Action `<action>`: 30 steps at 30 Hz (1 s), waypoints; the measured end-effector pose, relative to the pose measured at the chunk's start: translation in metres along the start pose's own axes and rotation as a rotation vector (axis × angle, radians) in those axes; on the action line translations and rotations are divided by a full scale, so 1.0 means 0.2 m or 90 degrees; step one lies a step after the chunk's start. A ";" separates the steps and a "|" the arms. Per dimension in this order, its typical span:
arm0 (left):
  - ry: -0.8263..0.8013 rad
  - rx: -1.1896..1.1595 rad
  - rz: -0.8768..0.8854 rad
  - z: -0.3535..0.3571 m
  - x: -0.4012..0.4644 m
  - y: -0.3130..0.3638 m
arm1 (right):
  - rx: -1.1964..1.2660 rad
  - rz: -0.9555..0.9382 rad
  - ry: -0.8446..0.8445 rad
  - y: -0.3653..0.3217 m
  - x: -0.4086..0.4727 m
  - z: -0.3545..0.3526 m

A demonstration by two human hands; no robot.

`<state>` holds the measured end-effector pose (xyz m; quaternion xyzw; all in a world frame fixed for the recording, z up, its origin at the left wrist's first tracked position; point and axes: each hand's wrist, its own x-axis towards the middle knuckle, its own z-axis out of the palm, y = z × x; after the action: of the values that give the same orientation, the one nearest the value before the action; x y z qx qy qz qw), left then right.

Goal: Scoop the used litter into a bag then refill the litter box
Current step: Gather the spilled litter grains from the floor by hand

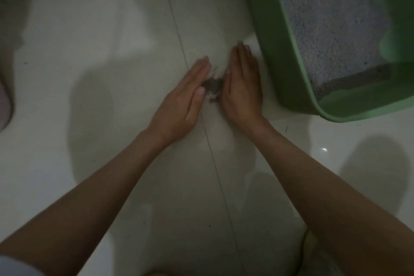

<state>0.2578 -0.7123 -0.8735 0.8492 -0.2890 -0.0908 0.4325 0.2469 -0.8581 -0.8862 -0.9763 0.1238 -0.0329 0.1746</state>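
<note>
A green litter box [277,36] stands on the white tiled floor at the upper right, with pale grey litter [329,27] inside it. A small heap of spilled litter [212,86] lies on the floor just left of the box. My left hand [183,101] and my right hand [243,87] stand on edge on either side of that heap, fingers straight and together, palms facing each other. Both hands touch the floor and hem the heap in. No bag or scoop is in view.
The white tiled floor [89,51] has a grout line running from the top centre down between my arms. A pinkish object [4,105] sits at the left edge. The box's near corner lies close to my right hand.
</note>
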 end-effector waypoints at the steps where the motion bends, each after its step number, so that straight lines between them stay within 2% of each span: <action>1: 0.059 -0.024 -0.044 -0.02 0.00 0.00 | 0.002 -0.040 -0.012 -0.02 -0.01 0.01; 4: 0.180 -0.022 -0.133 -0.04 0.00 -0.03 | 0.011 -0.184 -0.065 -0.07 -0.07 0.01; 7: 0.192 0.028 -0.154 -0.05 0.00 -0.07 | 0.024 -0.315 -0.109 -0.09 -0.11 0.01; 9: 0.194 0.066 -0.156 -0.06 0.01 -0.10 | 0.001 -0.291 -0.090 -0.07 -0.09 0.00; 12: 0.139 0.175 -0.140 -0.05 0.02 -0.11 | -0.027 -0.092 -0.047 -0.01 -0.02 -0.04; 14: 0.083 0.255 -0.115 -0.03 0.02 -0.11 | -0.027 -0.048 -0.065 0.01 0.00 -0.05; 18: 0.041 0.284 -0.091 -0.03 0.02 -0.11 | -0.017 -0.187 -0.091 -0.04 -0.10 -0.01; 23: -0.004 0.153 -0.108 -0.03 -0.06 -0.05 | 0.044 -0.258 -0.097 -0.09 -0.20 0.00; 26: 0.005 0.021 -0.170 -0.07 -0.09 0.00 | 0.175 -0.149 -0.089 -0.08 -0.20 -0.07; 28: 0.032 0.074 -0.204 -0.10 -0.09 0.02 | 0.237 -0.031 -0.008 -0.07 -0.18 -0.14; 30: 0.037 0.132 -0.266 -0.12 -0.07 0.05 | 0.280 0.101 0.010 -0.07 -0.16 -0.20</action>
<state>0.2515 -0.6917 -0.8520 0.9327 -0.1019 -0.1235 0.3232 0.2156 -0.8501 -0.8453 -0.9017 0.1918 -0.0527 0.3839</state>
